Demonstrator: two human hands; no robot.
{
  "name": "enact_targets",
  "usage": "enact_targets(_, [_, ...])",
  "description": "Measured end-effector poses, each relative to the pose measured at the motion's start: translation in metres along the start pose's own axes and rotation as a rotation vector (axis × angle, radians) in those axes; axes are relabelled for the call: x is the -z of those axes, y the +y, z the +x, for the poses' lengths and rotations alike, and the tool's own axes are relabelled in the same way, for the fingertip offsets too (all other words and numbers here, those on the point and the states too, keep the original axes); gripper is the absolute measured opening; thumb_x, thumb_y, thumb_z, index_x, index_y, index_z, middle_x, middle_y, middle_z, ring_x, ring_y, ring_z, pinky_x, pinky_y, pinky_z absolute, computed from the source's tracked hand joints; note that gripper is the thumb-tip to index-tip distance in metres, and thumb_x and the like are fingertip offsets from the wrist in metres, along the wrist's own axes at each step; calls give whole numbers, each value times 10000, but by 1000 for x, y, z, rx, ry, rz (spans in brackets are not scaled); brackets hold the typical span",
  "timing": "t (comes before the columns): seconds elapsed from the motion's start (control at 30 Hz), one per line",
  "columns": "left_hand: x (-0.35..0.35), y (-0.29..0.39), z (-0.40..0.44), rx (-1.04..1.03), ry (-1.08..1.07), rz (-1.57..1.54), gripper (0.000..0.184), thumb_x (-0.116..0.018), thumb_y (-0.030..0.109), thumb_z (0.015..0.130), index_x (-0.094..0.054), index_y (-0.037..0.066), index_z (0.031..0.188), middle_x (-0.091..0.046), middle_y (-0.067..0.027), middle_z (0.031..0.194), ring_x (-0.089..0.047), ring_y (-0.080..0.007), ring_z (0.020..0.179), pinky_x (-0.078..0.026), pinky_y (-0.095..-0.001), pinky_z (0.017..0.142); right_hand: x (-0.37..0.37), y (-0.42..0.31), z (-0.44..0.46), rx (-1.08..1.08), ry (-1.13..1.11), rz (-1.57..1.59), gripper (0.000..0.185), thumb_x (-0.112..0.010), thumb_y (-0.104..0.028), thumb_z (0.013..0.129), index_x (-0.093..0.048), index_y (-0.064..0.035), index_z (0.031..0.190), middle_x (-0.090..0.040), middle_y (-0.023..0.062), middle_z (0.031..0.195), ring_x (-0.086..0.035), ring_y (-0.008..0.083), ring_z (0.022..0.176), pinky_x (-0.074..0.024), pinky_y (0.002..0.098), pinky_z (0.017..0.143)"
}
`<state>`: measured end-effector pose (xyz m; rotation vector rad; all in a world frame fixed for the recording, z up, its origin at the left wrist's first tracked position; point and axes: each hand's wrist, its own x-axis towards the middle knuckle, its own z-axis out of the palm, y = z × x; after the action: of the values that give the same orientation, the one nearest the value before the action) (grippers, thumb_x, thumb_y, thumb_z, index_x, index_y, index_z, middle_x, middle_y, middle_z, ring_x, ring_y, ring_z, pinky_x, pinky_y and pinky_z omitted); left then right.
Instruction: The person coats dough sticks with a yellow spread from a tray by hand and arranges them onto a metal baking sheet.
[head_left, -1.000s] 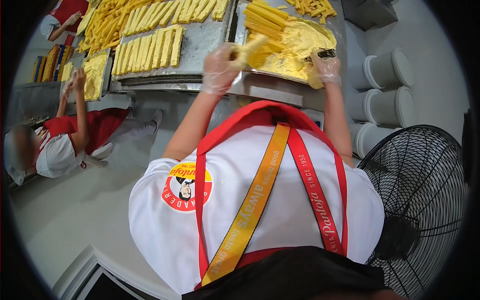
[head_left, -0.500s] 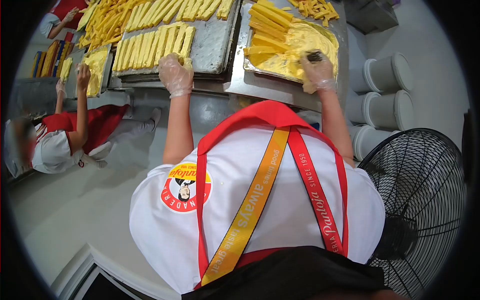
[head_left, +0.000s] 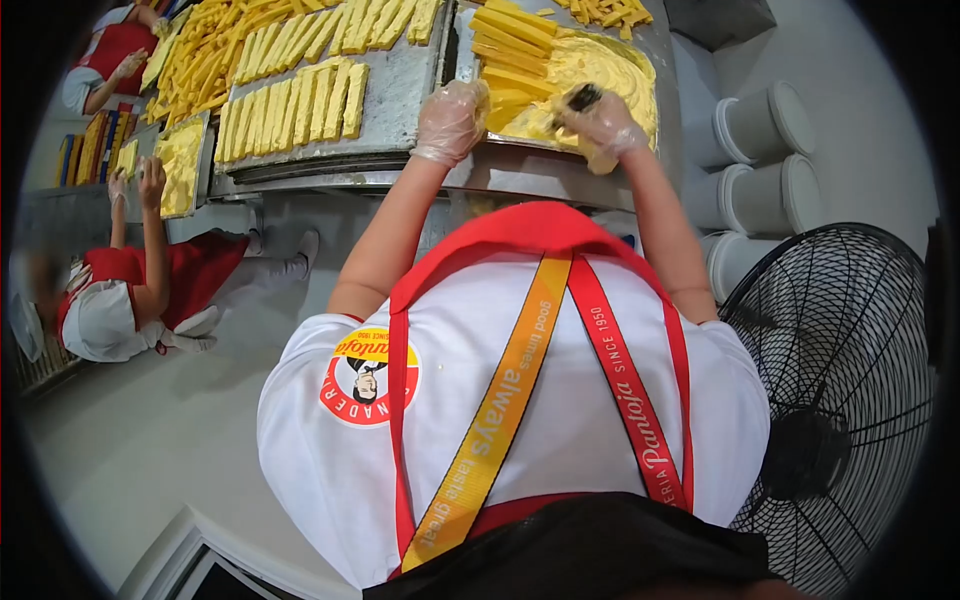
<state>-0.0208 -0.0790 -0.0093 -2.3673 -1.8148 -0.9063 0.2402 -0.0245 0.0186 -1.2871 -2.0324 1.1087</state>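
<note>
Gripping a dark-ended tool [head_left: 583, 97], the right hand [head_left: 607, 125] is hanging over the cream tray's [head_left: 550, 145] near edge; the left hand [head_left: 450, 120] is hovering by its near-left corner, its grasp too hidden to tell; plain cake sticks [head_left: 512, 45] are lying along the left edge, yellow cream [head_left: 625, 70] is covering the right; light, even strokes are probably suiting such slender sticks best.

A black wire-caged fan [head_left: 830, 420] is standing at the right, white buckets [head_left: 775, 122] forming a row just beyond it. At the left, a co-worker [head_left: 105, 325] is wearing a red apron [head_left: 212, 265], while upright book-like items [head_left: 95, 150] are lining up nearby.
</note>
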Motion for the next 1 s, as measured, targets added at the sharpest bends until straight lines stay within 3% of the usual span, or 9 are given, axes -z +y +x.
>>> enact_targets(0.13, [17, 19, 2, -17, 120, -200, 190, -677, 113, 776, -625, 68, 953, -636, -143, 804, -618, -344, 755, -495, -418, 669, 31, 19, 15, -119, 361, -618, 386, -700, -382, 785, -667, -22, 919, -691, 154, 824, -674, 285, 752, -517, 385, 673])
enact_targets(0.23, [12, 29, 4, -20, 162, -293, 198, -675, 89, 772, -620, 57, 960, -632, -151, 810, -620, -348, 768, -499, -405, 680, 23, -2, -7, 192, 326, -422, 371, -693, -363, 785, -665, -14, 908, -683, 177, 823, -666, 314, 747, -515, 406, 666])
enact_targets(0.37, [-19, 33, 3, -39, 108, -326, 239, -690, 91, 766, -604, 40, 982, -628, -168, 829, -620, -353, 770, -497, -402, 675, 40, 10, 1, -213, -67, -224, 324, -697, -336, 802, -672, -18, 856, -659, 148, 730, -635, 292, 671, -513, 365, 649])
enact_targets(0.5, [-41, 28, 10, 18, 44, -352, 309, -702, 104, 764, -574, 28, 1034, -626, -175, 823, -621, -345, 746, -497, -394, 659, 38, 29, 13, 82, 533, -594, 325, -753, -310, 738, -677, -24, 873, -692, 122, 784, -670, 252, 717, -525, 366, 671])
enact_targets(0.63, [-46, 29, 11, 37, 53, -429, 339, -709, 109, 765, -562, 27, 1060, -629, -161, 807, -626, -329, 730, -497, -386, 653, 26, -17, -20, -1, 354, 442, 303, -755, -270, 734, -693, -34, 915, -700, 116, 824, -677, 254, 730, -529, 355, 686])
enact_targets(0.7, [-43, 30, 12, 36, 24, -416, 335, -714, 116, 766, -563, 30, 1052, -632, -155, 807, -630, -323, 735, -498, -381, 654, 17, 32, -4, 184, 369, 254, 328, -765, -293, 722, -697, -21, 892, -703, 119, 810, -678, 251, 714, -531, 350, 682])
enact_targets(0.77, [-41, 31, 13, 33, 16, -424, 328, -717, 123, 768, -563, 32, 1043, -634, -153, 805, -631, -321, 736, -499, -377, 655, 22, 24, 1, -193, 376, -33, 353, -766, -338, 705, -703, -14, 829, -697, 149, 777, -678, 277, 697, -537, 356, 689])
enact_targets(0.87, [-38, 34, 12, 55, 21, -447, 309, -717, 133, 772, -566, 32, 1022, -636, -151, 805, -631, -312, 733, -501, -367, 660, 29, 41, 10, -250, 525, -297, 394, -764, -370, 704, -697, 9, 789, -694, 153, 768, -681, 274, 711, -538, 362, 696])
enact_targets(1.0, [-42, 34, 15, 140, -14, -464, 281, -720, 165, 773, -582, 17, 969, -653, -136, 817, -640, -267, 734, -502, -344, 676, 18, -4, -20, -2, 363, 572, 350, -786, -279, 706, -678, 14, 864, -700, 114, 826, -684, 203, 725, -542, 354, 671])
